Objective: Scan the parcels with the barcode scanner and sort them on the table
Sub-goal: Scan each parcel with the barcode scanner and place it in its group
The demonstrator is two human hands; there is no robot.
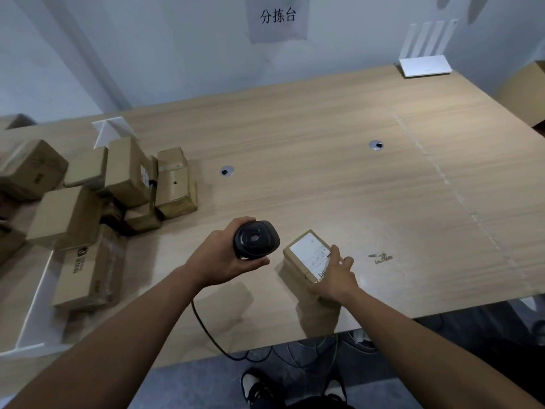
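Your left hand (219, 261) has a firm grip round the black barcode scanner (256, 239), held just above the worktop (324, 160). Your right hand (333, 276) clasps the near corner of the small labelled parcel (306, 252), lying flat beside the scanner. The unsorted parcels (88, 202) are heaped at far left.
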